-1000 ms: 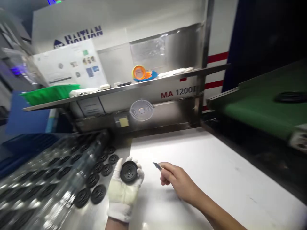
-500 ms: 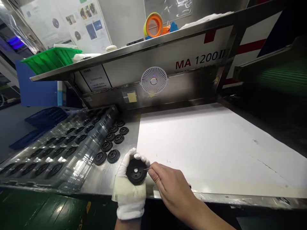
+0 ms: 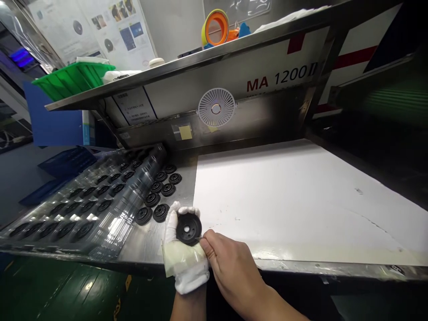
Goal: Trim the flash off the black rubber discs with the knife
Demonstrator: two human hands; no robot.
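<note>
My left hand (image 3: 185, 254), in a white glove with pale tape round the palm and wrist, holds a round black plastic part (image 3: 193, 221) with a hole at its centre. Its fingers curl around the part's far and left edges. My bare right hand (image 3: 230, 267) is closed in a pinch on a thin metal blade (image 3: 198, 240), most of it hidden by the fingers. The blade's tip meets the lower right rim of the part. Left of the gloved hand, stacks of similar black parts (image 3: 161, 212) stand on the metal bench.
Clear plastic trays (image 3: 133, 196) with black parts fill the bench's left side. A white sheet (image 3: 284, 200) covers the right side. Above the back runs a metal shelf (image 3: 187, 60) bearing a green bin (image 3: 75, 80) and tape rolls (image 3: 216, 27). A small fan (image 3: 216, 107) hangs below it.
The black part has turned and tilted slightly in my left hand. The blade has moved from the part's right edge down to its lower right rim. The view has shifted a little.
</note>
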